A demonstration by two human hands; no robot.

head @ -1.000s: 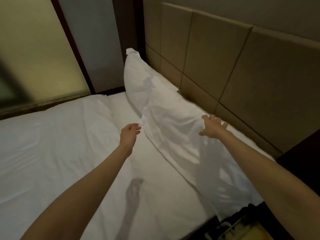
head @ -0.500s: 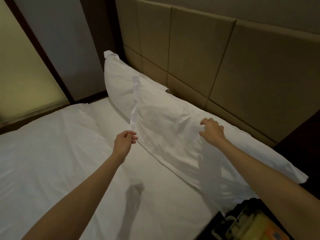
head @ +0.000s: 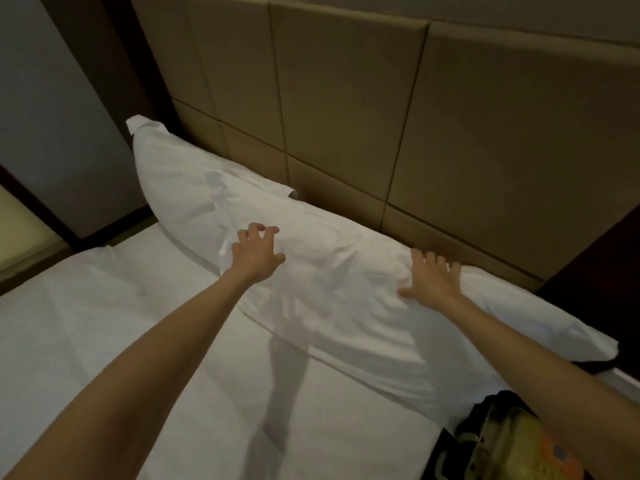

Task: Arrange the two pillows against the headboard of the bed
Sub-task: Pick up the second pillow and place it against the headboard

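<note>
Both pillows lie lengthwise along the headboard (head: 346, 98), and my left hand (head: 256, 252) and right hand (head: 431, 280) press spread-fingered on the near pillow (head: 346, 282), the far pillow (head: 180, 181) beyond my left.

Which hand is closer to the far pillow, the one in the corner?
Left. The left hand rests with curled fingers where the near pillow overlaps the far pillow. The right hand lies flat farther along the near pillow, away from the corner.

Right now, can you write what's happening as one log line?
left hand: on near pillow, fingers curled | right hand: flat on it | far pillow: leaning on headboard
</note>
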